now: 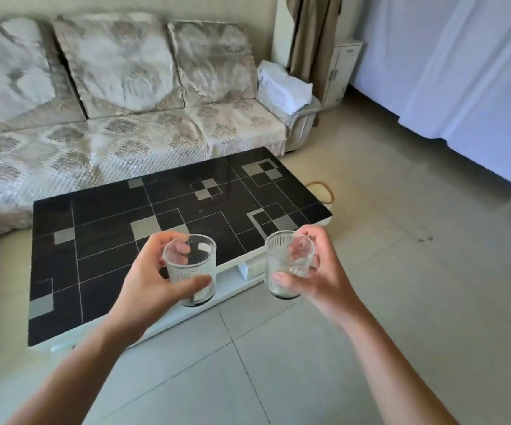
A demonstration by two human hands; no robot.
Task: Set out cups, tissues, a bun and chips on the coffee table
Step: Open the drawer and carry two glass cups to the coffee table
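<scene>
Left hand (153,277) grips one clear glass cup (191,268); right hand (318,274) grips another cup (287,265), above the coffee table (110,240).

sofa (101,118): left end cut off, blurred | table underside (252,266): mostly hidden

This is a home living room. A low coffee table (168,228) with a glossy black top patterned in grey squares and thin lines over a white base stands on a floor of large pale tiles (386,302). Just behind the table runs a long sofa (119,118) with three back cushions under a quilted, floral-patterned cover. At the sofa's far end, beyond the table's far right corner, a brown curtain (312,35) hangs beside a small white cabinet (340,72). To the right of the table, well apart, sheer white drapes (462,72) reach the floor.
</scene>
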